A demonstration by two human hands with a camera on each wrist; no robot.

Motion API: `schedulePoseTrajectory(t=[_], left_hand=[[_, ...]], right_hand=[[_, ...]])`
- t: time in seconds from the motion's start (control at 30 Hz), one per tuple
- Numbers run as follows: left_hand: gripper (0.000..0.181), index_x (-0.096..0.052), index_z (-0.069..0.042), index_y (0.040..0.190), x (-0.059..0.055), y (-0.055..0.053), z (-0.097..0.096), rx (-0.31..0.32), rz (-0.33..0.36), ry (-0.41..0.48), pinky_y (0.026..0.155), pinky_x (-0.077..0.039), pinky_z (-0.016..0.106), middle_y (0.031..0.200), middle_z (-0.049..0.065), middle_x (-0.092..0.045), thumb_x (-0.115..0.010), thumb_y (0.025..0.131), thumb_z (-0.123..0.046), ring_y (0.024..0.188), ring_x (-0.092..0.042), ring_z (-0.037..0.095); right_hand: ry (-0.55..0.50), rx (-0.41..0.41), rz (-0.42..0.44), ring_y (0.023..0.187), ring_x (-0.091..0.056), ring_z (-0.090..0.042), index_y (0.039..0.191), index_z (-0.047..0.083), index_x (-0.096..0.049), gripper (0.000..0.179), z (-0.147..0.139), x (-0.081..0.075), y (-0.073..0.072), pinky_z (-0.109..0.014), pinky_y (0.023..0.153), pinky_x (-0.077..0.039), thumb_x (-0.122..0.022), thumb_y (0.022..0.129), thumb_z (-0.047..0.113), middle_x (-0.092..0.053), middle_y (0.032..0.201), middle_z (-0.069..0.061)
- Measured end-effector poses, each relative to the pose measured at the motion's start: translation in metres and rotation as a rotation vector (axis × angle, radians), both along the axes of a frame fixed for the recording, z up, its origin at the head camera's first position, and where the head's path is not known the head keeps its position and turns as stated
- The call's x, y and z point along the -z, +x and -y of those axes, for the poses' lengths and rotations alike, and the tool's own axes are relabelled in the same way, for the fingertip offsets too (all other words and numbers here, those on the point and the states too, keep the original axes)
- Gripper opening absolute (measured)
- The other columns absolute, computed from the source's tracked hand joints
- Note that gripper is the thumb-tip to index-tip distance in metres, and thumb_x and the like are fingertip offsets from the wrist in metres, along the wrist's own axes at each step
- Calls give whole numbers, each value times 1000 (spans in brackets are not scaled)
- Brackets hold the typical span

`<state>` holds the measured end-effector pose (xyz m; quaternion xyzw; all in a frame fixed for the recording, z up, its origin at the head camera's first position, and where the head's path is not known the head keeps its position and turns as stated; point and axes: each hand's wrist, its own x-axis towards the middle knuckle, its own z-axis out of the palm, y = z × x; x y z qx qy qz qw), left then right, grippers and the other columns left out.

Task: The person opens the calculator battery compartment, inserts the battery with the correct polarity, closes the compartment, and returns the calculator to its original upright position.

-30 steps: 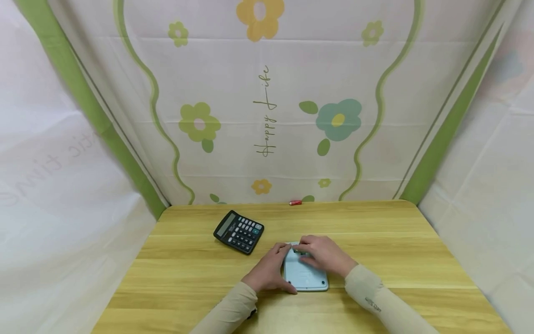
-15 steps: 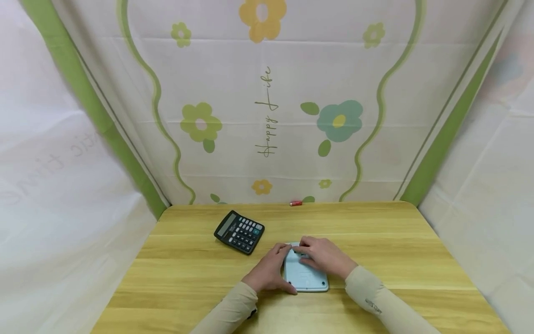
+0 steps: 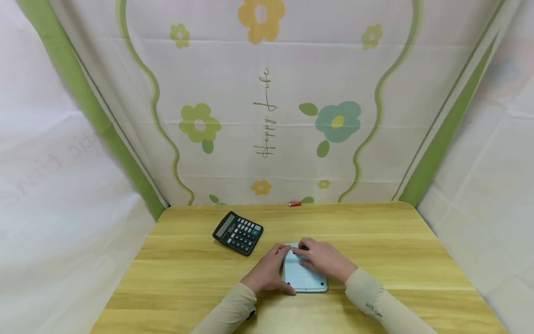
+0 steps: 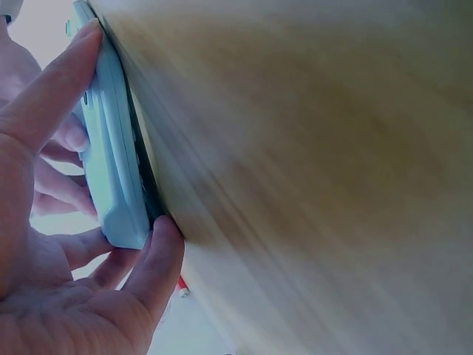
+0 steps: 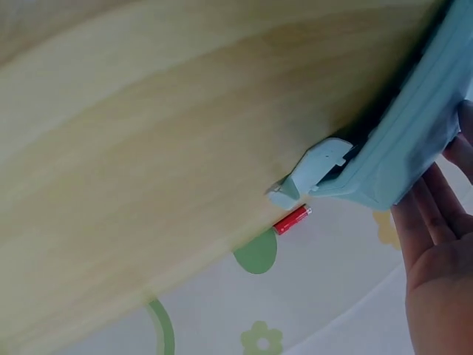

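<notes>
A light blue calculator (image 3: 306,278) lies on the table with its back up, small black feet at its corners. My left hand (image 3: 267,273) grips its left side, thumb at the near corner and fingers at the far one; the left wrist view shows the fingers (image 4: 159,259) around its edge. Over the far end of the back is my right hand (image 3: 325,260), its index finger stretched out and pressing there. That finger and hand hide the spot underneath. Beside the far edge, a small light blue battery cover (image 5: 318,166) with tabs shows in the right wrist view.
A black calculator (image 3: 238,233) sits keys up to the left of both hands. At the table's back edge lies a red battery (image 3: 294,204). Printed cloth walls (image 3: 267,93) stand behind and at both sides of the wooden table (image 3: 187,287).
A thin dark green thing seen under my right fingers a second ago is out of sight now. The right index finger has settled lower on the calculator's back; my left hand stays put.
</notes>
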<state>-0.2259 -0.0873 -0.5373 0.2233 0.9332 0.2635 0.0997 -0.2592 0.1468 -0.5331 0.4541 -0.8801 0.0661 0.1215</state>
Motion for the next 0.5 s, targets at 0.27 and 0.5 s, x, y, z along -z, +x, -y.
schedulePoseTrajectory(t=[0.27, 0.5], left_hand=[[125, -33, -18, 163, 1, 1, 1, 7, -9, 2, 114, -48, 45, 159, 3, -40, -93, 64, -61, 140, -49, 22], [124, -33, -18, 163, -1, 1, 1, 4, -4, 11, 114, -47, 44, 159, 3, -40, -95, 64, -58, 138, -49, 21]], right_hand=[[-4, 32, 11, 93, -63, -12, 143, 17, -65, 46, -1, 4, 4, -26, 75, -58, -73, 98, 28, -63, 119, -4], [-11, 74, 120, 100, -66, -19, 145, 17, -62, 48, -1, -2, 4, -34, 80, -61, -72, 99, 28, -62, 126, -11]])
